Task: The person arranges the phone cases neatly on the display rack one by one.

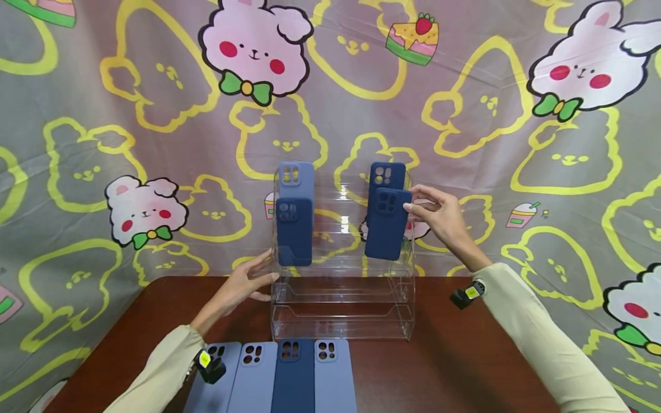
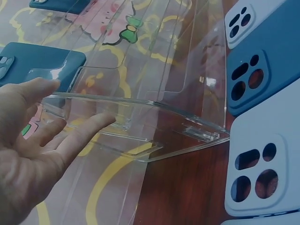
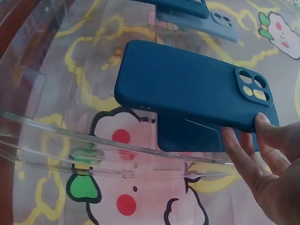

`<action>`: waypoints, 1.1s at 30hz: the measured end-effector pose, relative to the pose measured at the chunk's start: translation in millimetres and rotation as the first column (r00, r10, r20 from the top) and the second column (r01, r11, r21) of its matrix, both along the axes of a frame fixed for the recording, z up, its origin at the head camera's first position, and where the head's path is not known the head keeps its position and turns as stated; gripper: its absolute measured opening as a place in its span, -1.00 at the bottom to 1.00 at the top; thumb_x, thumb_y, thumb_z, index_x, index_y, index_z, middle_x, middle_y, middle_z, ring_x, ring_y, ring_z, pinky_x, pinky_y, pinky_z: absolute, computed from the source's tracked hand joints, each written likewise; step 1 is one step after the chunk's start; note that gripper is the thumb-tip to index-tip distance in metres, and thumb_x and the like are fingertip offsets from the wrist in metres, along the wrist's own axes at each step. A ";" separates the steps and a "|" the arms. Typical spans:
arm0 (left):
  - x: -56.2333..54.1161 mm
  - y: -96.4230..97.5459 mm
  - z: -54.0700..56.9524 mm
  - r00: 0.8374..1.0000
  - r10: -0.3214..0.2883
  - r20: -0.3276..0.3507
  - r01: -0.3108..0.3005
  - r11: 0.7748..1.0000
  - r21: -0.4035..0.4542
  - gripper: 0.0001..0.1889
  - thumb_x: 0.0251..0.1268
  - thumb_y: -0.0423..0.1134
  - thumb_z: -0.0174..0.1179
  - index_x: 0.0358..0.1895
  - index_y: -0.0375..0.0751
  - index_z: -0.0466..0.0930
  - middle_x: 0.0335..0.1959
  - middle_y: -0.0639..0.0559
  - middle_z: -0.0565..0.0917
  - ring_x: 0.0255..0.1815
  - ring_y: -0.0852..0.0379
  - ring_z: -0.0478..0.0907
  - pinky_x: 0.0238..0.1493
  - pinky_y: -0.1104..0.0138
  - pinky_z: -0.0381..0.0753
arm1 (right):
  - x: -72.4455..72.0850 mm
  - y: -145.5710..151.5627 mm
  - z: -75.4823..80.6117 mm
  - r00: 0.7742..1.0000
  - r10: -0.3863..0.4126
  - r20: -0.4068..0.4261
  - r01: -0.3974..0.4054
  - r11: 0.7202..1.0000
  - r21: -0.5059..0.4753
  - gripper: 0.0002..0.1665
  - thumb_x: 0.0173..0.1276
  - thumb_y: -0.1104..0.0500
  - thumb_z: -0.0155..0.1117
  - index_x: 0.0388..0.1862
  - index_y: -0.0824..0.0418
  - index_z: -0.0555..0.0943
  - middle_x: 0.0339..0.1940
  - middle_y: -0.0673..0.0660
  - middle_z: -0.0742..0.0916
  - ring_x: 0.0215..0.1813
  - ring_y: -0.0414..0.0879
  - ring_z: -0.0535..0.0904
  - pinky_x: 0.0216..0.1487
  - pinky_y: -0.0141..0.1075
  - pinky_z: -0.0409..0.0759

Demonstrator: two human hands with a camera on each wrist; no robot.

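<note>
My right hand (image 1: 440,216) pinches a dark blue phone case (image 1: 387,229) by its edge near the camera cutouts. This case is in front of another dark blue phone case (image 1: 388,171) at the upper right of a clear acrylic display rack (image 1: 341,330). In the right wrist view the thumb and fingers grip the long side of the held case (image 3: 183,84). My left hand (image 1: 242,287) touches the rack's left side with fingers loosely extended; in the left wrist view they lie around the clear side panel (image 2: 154,105).
On the rack's left, a light blue case (image 1: 304,186) stands behind a dark blue case (image 1: 295,241). Several cases, light blue (image 1: 253,378) and dark blue (image 1: 294,381), lie in a row on the brown table (image 1: 439,367) before the rack. A patterned cloth (image 1: 361,115) hangs behind.
</note>
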State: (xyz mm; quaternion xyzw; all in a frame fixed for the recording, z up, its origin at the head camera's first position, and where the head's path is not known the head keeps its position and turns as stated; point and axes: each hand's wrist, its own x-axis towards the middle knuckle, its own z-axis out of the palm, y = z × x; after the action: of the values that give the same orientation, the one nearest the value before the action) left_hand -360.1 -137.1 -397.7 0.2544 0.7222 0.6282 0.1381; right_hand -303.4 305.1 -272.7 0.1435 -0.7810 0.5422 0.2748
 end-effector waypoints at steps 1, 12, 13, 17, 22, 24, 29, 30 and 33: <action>0.3 -0.2 -0.7 1.000 0.000 0.000 0.000 1.000 -0.003 -0.14 0.55 -0.26 0.25 0.73 -0.14 -0.07 0.69 -0.39 0.03 0.54 -0.47 0.28 -0.03 -0.08 0.82 | -2.0 -0.1 0.5 1.000 0.002 -0.008 -0.002 1.000 -0.004 -0.51 0.44 0.30 0.43 0.28 0.46 0.59 -0.07 0.10 0.72 -0.15 -0.30 0.78 -0.14 -0.31 0.83; 4.6 5.4 3.2 0.998 0.001 -0.065 -0.003 1.000 -0.030 -0.18 0.58 -0.34 0.19 0.72 -0.24 -0.09 0.66 -0.44 0.06 0.53 -0.48 0.28 -0.10 -0.05 0.84 | -12.0 7.0 -3.9 0.998 -0.034 -0.059 0.044 0.981 0.188 -0.58 0.47 0.29 0.40 0.26 0.37 0.65 0.01 0.39 0.73 -0.23 -0.14 0.80 -0.21 -0.33 0.83; 4.9 6.2 3.3 0.997 0.002 -0.076 -0.005 0.999 -0.035 -0.19 0.58 -0.35 0.18 0.72 -0.25 -0.08 0.66 -0.45 0.06 0.51 -0.49 0.30 -0.11 -0.04 0.84 | -10.8 7.3 -7.5 0.998 -0.040 -0.057 0.052 0.976 0.210 -0.58 0.47 0.30 0.40 0.27 0.37 0.65 0.00 0.40 0.73 -0.24 -0.10 0.80 -0.23 -0.34 0.82; 6.7 9.0 3.0 0.994 0.008 -0.113 -0.014 0.999 -0.052 -0.20 0.58 -0.39 0.16 0.71 -0.27 -0.07 0.65 -0.44 0.07 0.47 -0.51 0.35 -0.16 -0.02 0.85 | -6.1 5.0 -16.0 0.999 -0.049 -0.024 0.053 0.974 0.219 -0.57 0.47 0.30 0.39 0.27 0.37 0.65 -0.02 0.40 0.74 -0.25 -0.02 0.81 -0.27 -0.38 0.80; 8.9 10.7 3.8 0.991 0.020 -0.130 -0.027 0.998 -0.058 -0.22 0.59 -0.41 0.14 0.71 -0.28 -0.07 0.66 -0.44 0.06 0.46 -0.53 0.34 -0.19 0.00 0.86 | -2.5 0.4 -19.4 0.996 -0.081 -0.033 0.086 0.974 0.208 -0.59 0.47 0.26 0.41 0.25 0.33 0.68 0.00 0.37 0.74 -0.21 0.13 0.83 -0.33 -0.45 0.78; 9.1 10.5 3.8 0.991 0.024 -0.131 -0.032 0.998 -0.057 -0.23 0.59 -0.42 0.13 0.71 -0.28 -0.07 0.66 -0.44 0.06 0.47 -0.54 0.32 -0.19 0.00 0.86 | -2.1 -0.9 -20.5 0.993 -0.105 -0.057 0.116 0.967 0.226 -0.59 0.47 0.26 0.41 0.25 0.32 0.68 0.00 0.37 0.74 -0.23 0.20 0.82 -0.38 -0.46 0.76; 9.0 9.6 2.5 0.991 0.020 -0.131 -0.028 0.998 -0.055 -0.23 0.59 -0.43 0.12 0.71 -0.28 -0.07 0.66 -0.43 0.07 0.48 -0.53 0.31 -0.17 -0.01 0.85 | -3.1 -3.4 -22.7 0.970 -0.200 -0.138 0.235 0.917 0.321 -0.58 0.44 0.26 0.44 0.24 0.34 0.68 -0.07 0.34 0.75 -0.22 0.21 0.78 -0.36 -0.30 0.78; 9.0 9.5 2.3 0.991 0.023 -0.129 -0.030 0.998 -0.055 -0.22 0.59 -0.42 0.13 0.71 -0.28 -0.07 0.66 -0.43 0.08 0.49 -0.53 0.31 -0.17 -0.01 0.85 | -3.8 -4.1 -22.9 0.962 -0.219 -0.160 0.263 0.901 0.344 -0.58 0.43 0.26 0.46 0.23 0.34 0.69 -0.08 0.32 0.74 -0.19 0.20 0.76 -0.29 -0.23 0.78; 9.1 8.8 2.0 0.991 0.021 -0.130 -0.029 0.998 -0.053 -0.21 0.59 -0.41 0.14 0.71 -0.28 -0.08 0.65 -0.44 0.08 0.50 -0.53 0.29 -0.17 0.00 0.85 | -6.5 -5.3 -23.9 0.942 -0.256 -0.218 0.324 0.867 0.380 -0.56 0.38 0.27 0.50 0.20 0.36 0.69 -0.11 0.33 0.70 -0.12 0.19 0.68 -0.10 0.01 0.71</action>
State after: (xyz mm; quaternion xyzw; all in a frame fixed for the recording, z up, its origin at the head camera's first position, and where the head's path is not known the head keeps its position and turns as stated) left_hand -351.0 -128.3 -395.7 0.2816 0.7496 0.5922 0.0901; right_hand -309.9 299.8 -296.6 0.1217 -0.8652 0.3052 0.3787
